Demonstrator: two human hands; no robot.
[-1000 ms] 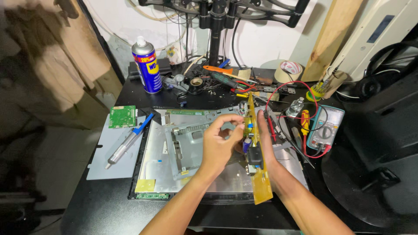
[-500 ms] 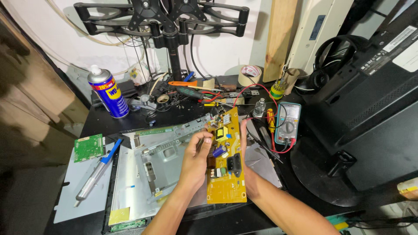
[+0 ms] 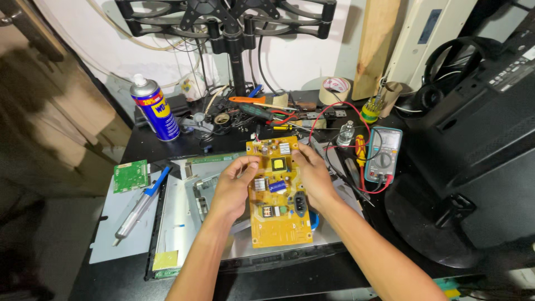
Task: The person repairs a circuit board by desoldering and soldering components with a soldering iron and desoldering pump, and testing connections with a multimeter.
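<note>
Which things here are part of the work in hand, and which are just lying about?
In hand:
yellow circuit board, held by the left hand and right hand
opened monitor panel beneath it

Lying about:
spray can
small green board
solder sucker
multimeter
tape roll
screwdrivers

Single head-worn view, steeply down and forward, close over the cluttered workbench (image 3: 128, 145).

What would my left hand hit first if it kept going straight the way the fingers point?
Left hand points up and rightward, fingers already on the yellow circuit board. Sliding on, it would probably meet the board's yellow transformer first, though depth is hard to judge.
</note>
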